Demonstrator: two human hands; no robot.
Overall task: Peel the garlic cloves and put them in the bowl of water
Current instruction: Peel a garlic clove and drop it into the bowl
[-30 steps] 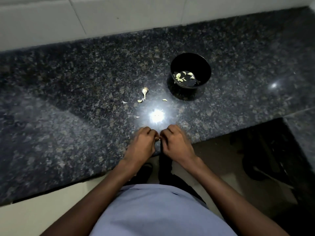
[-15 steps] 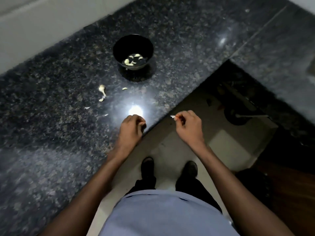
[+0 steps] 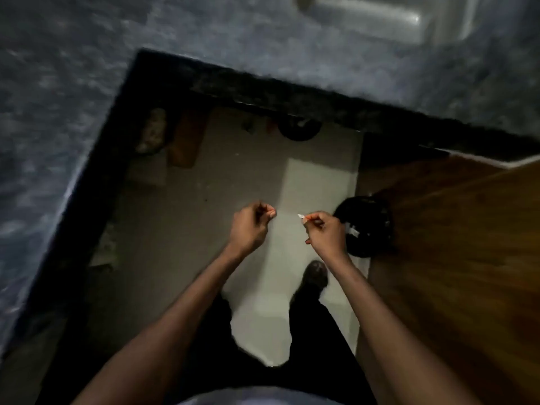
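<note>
Dim indoor light, strong motion blur across the granite counter (image 3: 52, 118), soft glare on the steel sink (image 3: 377, 17) at top, pale floor (image 3: 257, 182) brightest, wide-angle bending at edges, deep shadow under the counter.

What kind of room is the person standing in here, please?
Most likely a home kitchen. A dark speckled stone countertop wraps round a corner, what looks like a steel sink is set into it, and a black bin stands on the pale tiled floor by a wooden door.
</note>
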